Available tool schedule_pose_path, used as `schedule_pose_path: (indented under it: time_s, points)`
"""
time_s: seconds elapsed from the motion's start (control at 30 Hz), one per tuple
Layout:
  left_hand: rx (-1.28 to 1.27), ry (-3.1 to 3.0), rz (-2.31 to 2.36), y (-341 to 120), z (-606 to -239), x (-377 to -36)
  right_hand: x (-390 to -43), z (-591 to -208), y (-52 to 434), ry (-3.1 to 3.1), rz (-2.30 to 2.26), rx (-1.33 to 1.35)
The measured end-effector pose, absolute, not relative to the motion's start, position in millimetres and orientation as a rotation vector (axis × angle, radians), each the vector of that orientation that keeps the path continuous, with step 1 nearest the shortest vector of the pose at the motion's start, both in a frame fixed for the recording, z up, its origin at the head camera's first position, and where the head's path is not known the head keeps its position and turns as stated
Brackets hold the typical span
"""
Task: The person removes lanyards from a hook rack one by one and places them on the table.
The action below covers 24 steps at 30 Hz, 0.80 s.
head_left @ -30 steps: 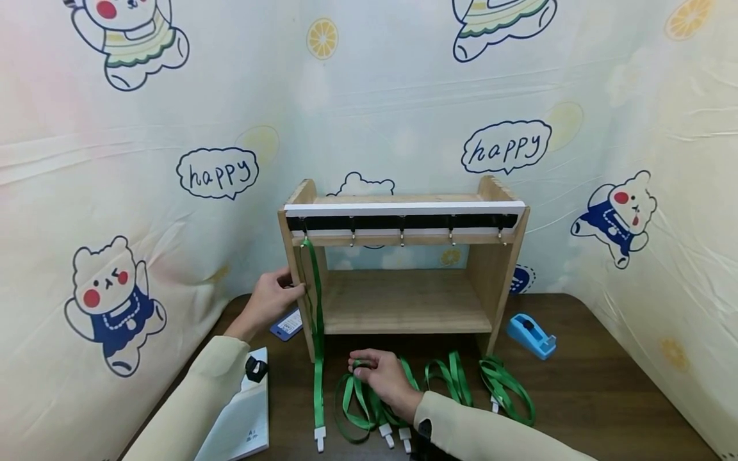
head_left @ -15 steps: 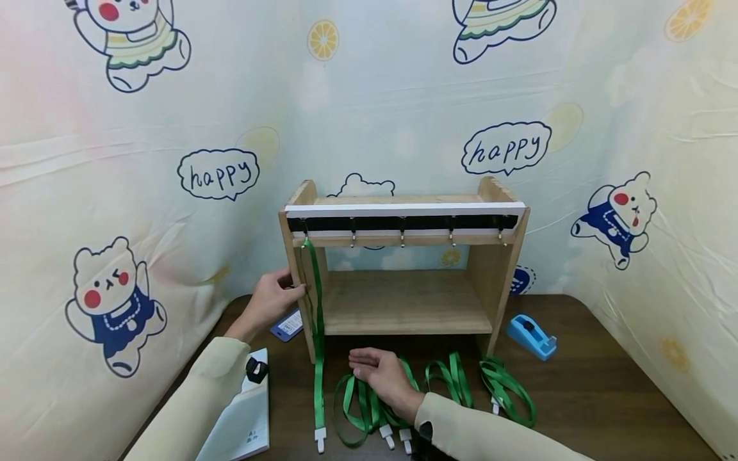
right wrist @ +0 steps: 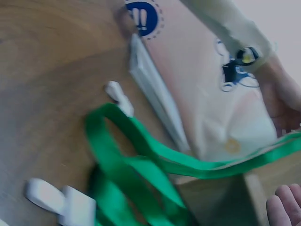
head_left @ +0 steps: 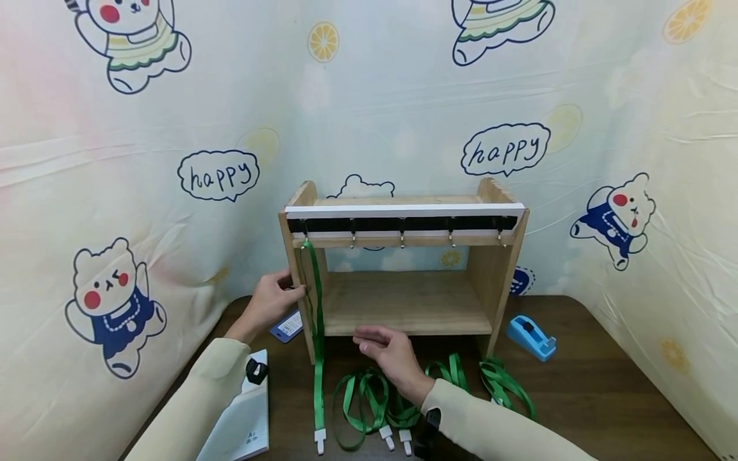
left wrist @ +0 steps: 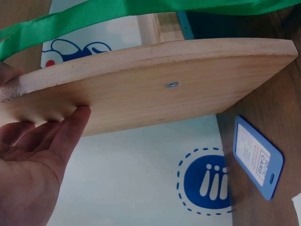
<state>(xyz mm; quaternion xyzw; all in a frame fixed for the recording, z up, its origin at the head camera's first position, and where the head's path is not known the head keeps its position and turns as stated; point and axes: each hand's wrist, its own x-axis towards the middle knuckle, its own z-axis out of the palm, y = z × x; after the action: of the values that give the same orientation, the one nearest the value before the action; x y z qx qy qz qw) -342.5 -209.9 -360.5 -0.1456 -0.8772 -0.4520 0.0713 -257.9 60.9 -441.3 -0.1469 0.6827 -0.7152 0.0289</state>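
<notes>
My left hand (head_left: 268, 299) grips the left side panel of a small wooden shelf (head_left: 403, 304); in the left wrist view its fingers (left wrist: 70, 134) press the panel's outer face. From the leftmost hook of the shelf's front rail a green lanyard (head_left: 318, 358) hangs, its white clip (head_left: 319, 440) low at the front. My right hand (head_left: 393, 358) hovers before the lower board with fingers nearly straight, holding nothing visible. Below it lies a coiled green lanyard heap (head_left: 369, 403) with white clips. Fingertips (right wrist: 282, 207) show at the right wrist view's corner.
More coiled green lanyards (head_left: 507, 384) lie to the right on the dark table (head_left: 588, 384). A blue tape dispenser (head_left: 532, 336) sits beyond them. Left of the shelf are a blue card holder (head_left: 287, 326) and a white book (head_left: 245, 416). Several hooks line the black strip (head_left: 426, 223).
My right hand has risen from the lanyard heap and moved slightly forward towards the shelf, its fingers straightening. The left hand has stayed on the side panel.
</notes>
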Motion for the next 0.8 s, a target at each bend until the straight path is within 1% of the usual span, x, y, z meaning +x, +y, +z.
schedule_pose_path:
  time_s: [0.23,0.47,0.63,0.8]
  points:
    - [-0.439,-2.629,-1.352,-210,-363,-343,-268,-409,81,2.109,-2.265,-0.514]
    - [-0.44,-2.629,-1.35,-210,-362,-343,-274,-376,104,2.139,-2.345,-0.638]
    - [-0.436,-2.633,-1.349,-210,-362,-344,-276,-355,117,2.198,-2.321,-0.74]
    - [-0.444,-2.635,-1.372,-211,-363,-345,-276,-339,120,2.209,-2.267,-0.789]
